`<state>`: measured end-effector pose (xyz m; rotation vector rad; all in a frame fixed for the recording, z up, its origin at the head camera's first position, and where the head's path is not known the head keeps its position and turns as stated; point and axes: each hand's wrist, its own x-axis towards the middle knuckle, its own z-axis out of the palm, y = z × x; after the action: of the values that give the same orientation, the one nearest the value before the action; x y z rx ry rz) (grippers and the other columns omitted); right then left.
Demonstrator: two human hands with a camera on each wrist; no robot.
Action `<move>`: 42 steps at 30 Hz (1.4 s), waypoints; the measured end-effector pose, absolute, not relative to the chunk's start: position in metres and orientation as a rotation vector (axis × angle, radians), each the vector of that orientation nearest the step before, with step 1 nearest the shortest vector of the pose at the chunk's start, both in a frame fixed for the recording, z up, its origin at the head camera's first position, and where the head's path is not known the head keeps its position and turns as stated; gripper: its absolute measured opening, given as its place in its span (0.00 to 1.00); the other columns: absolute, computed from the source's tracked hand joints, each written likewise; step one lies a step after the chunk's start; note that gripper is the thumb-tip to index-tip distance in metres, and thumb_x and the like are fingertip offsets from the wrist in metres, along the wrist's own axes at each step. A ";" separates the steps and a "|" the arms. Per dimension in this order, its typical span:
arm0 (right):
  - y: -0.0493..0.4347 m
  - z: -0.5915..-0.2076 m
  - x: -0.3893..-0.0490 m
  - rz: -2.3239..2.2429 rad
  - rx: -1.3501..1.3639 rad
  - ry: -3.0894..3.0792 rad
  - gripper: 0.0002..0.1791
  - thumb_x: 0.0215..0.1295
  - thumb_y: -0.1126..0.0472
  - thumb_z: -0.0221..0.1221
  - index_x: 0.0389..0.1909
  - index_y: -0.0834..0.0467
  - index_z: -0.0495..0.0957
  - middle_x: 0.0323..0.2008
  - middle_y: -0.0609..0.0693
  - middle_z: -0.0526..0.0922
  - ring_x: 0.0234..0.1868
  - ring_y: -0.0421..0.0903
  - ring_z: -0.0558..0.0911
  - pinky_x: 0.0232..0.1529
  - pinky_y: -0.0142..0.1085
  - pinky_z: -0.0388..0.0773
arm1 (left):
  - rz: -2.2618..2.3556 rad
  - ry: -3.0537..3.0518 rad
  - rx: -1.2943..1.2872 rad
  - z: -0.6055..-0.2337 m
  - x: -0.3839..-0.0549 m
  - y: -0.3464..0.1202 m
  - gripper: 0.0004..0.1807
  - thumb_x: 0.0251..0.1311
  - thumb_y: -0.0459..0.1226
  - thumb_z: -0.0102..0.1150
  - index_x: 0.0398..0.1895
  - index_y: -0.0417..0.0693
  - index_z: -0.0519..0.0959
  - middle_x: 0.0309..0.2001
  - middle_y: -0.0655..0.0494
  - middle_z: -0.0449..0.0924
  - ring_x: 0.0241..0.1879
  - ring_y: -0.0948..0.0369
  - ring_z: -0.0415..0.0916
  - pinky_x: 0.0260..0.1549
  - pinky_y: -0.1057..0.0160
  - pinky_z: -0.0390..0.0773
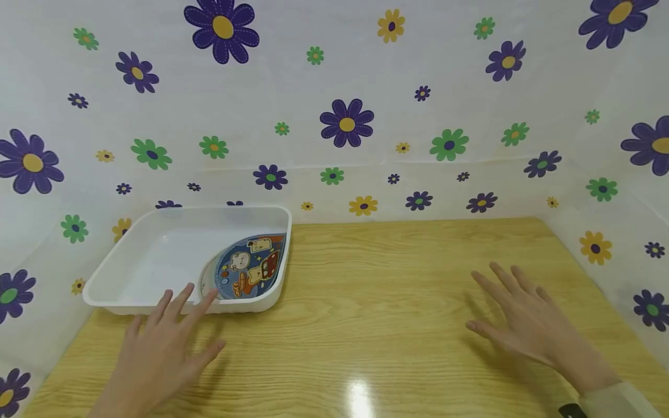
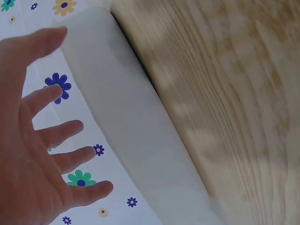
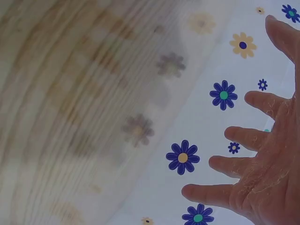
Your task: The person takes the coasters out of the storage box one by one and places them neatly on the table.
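Note:
A white rectangular tray (image 1: 157, 255) stands at the left of the wooden table. Inside its right end leans a rounded blue pouch (image 1: 248, 267) with cartoon bears and patches printed on it; its contents cannot be seen. My left hand (image 1: 159, 357) hovers just in front of the tray's near rim, fingers spread, holding nothing. In the left wrist view the same hand (image 2: 42, 154) shows its palm beside the tray's outer wall (image 2: 126, 108). Over the table's right side, my right hand (image 1: 528, 319) is spread with nothing in it. The right wrist view shows that palm (image 3: 272, 183) and separated fingers.
The light wooden tabletop (image 1: 387, 290) spans the space between the hands. White cloth (image 1: 292, 87) with purple, green and yellow flowers hangs behind and at both sides. A dark band (image 1: 572, 410) shows near the right sleeve (image 1: 619, 400).

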<state>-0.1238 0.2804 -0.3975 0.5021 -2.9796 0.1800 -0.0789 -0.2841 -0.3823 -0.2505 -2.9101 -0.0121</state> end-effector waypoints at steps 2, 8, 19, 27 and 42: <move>0.278 -0.397 -0.126 0.190 0.529 -2.962 0.47 0.63 0.29 0.60 0.77 0.48 0.62 0.76 0.66 0.62 0.71 0.78 0.64 0.55 0.78 0.67 | -0.050 -2.871 -0.269 -0.382 -0.081 -0.285 0.40 0.57 0.57 0.69 0.73 0.60 0.70 0.70 0.37 0.71 0.66 0.31 0.69 0.52 0.22 0.69; 0.267 -0.395 -0.135 0.233 0.593 -2.935 0.45 0.65 0.31 0.60 0.75 0.52 0.66 0.74 0.68 0.65 0.70 0.77 0.67 0.58 0.73 0.71 | -0.146 -2.793 -0.298 -0.382 -0.088 -0.289 0.30 0.58 0.45 0.71 0.66 0.56 0.77 0.63 0.40 0.77 0.59 0.36 0.75 0.47 0.27 0.73; 0.239 -0.385 -0.153 0.224 0.669 -2.961 0.43 0.67 0.30 0.56 0.75 0.52 0.67 0.72 0.65 0.69 0.67 0.70 0.74 0.52 0.66 0.79 | -0.171 -2.703 -0.321 -0.384 -0.098 -0.289 0.17 0.57 0.37 0.72 0.50 0.55 0.85 0.47 0.46 0.84 0.46 0.40 0.81 0.38 0.34 0.77; 0.214 -0.382 -0.169 0.261 0.757 -2.924 0.42 0.67 0.30 0.56 0.75 0.51 0.67 0.72 0.63 0.71 0.67 0.67 0.75 0.57 0.65 0.78 | -0.181 -2.668 -0.327 -0.386 -0.104 -0.289 0.13 0.57 0.36 0.72 0.46 0.51 0.87 0.41 0.47 0.85 0.41 0.42 0.82 0.35 0.39 0.82; 0.186 -0.380 -0.183 0.307 0.862 -2.897 0.40 0.68 0.34 0.58 0.75 0.50 0.67 0.71 0.62 0.72 0.65 0.67 0.77 0.53 0.63 0.80 | -0.183 -2.613 -0.333 -0.388 -0.104 -0.289 0.13 0.54 0.35 0.74 0.44 0.50 0.87 0.38 0.48 0.85 0.37 0.43 0.82 0.32 0.42 0.83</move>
<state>-0.1827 0.1859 -0.3800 0.8624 -2.8965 0.3066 -0.1045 -0.2889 -0.3876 -0.3330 -2.6131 -0.1835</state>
